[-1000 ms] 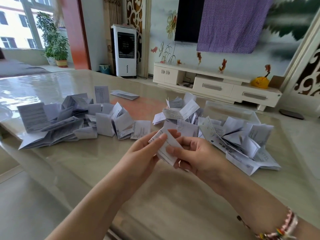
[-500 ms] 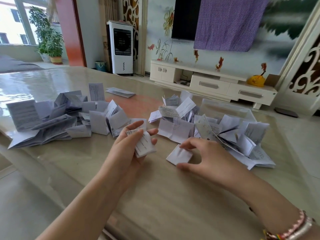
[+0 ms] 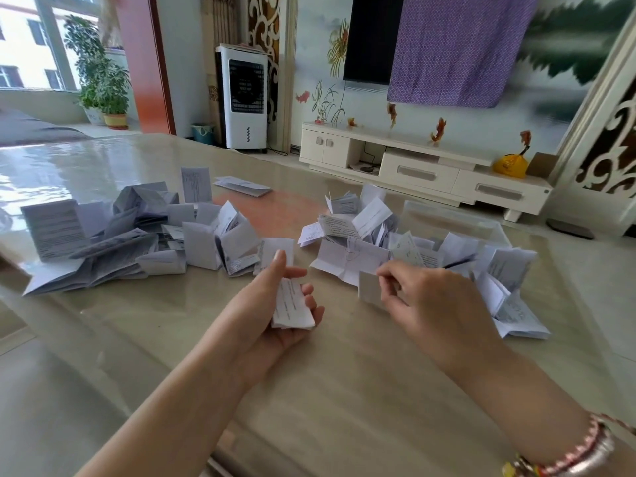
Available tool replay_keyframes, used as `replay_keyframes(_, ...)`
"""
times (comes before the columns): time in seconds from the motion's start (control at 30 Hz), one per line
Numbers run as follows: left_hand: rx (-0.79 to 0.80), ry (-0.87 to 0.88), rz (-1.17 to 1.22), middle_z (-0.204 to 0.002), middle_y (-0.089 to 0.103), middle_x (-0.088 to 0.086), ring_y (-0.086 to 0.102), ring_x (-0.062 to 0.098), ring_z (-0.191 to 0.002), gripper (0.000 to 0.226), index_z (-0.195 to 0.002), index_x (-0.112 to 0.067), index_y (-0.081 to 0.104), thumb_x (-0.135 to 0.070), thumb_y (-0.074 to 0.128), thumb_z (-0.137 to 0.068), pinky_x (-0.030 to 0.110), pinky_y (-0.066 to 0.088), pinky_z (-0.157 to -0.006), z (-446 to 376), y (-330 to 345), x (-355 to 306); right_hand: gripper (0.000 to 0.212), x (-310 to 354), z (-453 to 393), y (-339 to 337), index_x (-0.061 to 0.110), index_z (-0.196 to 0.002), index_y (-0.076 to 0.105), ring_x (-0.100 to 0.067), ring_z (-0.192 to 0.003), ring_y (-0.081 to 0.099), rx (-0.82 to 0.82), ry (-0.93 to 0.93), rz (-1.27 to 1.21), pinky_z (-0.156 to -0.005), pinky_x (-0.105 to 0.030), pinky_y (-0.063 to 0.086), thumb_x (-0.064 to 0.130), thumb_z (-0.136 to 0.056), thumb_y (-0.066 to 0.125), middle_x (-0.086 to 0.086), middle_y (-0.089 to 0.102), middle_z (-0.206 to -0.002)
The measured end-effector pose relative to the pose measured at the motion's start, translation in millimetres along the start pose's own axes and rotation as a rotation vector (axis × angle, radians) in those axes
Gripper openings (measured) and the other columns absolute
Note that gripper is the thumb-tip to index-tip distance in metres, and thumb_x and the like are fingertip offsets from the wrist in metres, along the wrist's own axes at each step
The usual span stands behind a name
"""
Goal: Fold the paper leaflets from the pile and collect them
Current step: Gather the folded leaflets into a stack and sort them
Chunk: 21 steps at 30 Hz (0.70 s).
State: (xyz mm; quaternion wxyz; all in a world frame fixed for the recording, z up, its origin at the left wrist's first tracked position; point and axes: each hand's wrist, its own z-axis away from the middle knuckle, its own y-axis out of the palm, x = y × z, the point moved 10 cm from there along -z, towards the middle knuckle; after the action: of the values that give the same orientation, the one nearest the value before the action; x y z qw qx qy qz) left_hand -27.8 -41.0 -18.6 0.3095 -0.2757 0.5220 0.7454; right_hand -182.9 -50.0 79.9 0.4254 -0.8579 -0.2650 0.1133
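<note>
My left hand point(image 3: 272, 311) holds a small stack of folded white leaflets point(image 3: 292, 304) in its palm, thumb up, fingers curled under the stack. My right hand point(image 3: 423, 301) pinches another white leaflet point(image 3: 370, 290) at the near edge of the right pile and lifts it off the table. A pile of loose, half-open leaflets point(image 3: 413, 249) lies on the right. A second pile of leaflets point(image 3: 137, 235) spreads across the left of the glossy beige table point(image 3: 309, 390).
A clear plastic box point(image 3: 454, 223) stands behind the right pile. Single leaflets point(image 3: 242, 185) lie further back on the table. Beyond the table are a white TV cabinet point(image 3: 423, 166), an air cooler point(image 3: 246, 98) and a potted plant point(image 3: 103, 74).
My hands have parted: the left keeps the folded stack and has dropped lower. The right hand reached to the right pile, touched a flat leaflet there and now lifts it.
</note>
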Motion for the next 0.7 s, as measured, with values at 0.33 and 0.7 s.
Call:
replay_keyframes(0.33, 0.047, -0.009, -0.115, -0.072, 0.061, 0.014, 0.059, 0.021, -0.06, 0.051, -0.08, -0.008, 0.056, -0.059, 0.057, -0.077, 0.031, 0.058, -0.054, 2, 14, 8, 0.009, 13, -1, -34, 0.021, -0.088, 0.07, -0.003, -0.07, 0.067, -0.241, 0.087, -0.612, -0.066, -0.021, 0.054, 0.014, -0.088, 0.063, 0.012, 0.07, -0.075)
replay_keyframes(0.7, 0.334, -0.054, -0.192, -0.075, 0.067, 0.01, 0.065, 0.018, -0.064, 0.059, -0.079, -0.013, 0.076, -0.065, 0.049, -0.076, 0.032, 0.058, -0.067, 18, 52, 20, 0.007, 28, -8, -11, 0.032, -0.091, 0.057, 0.005, -0.09, 0.063, -0.092, 0.07, -0.549, -0.094, -0.039, 0.042, 0.029, -0.087, 0.062, 0.028, 0.055, -0.086)
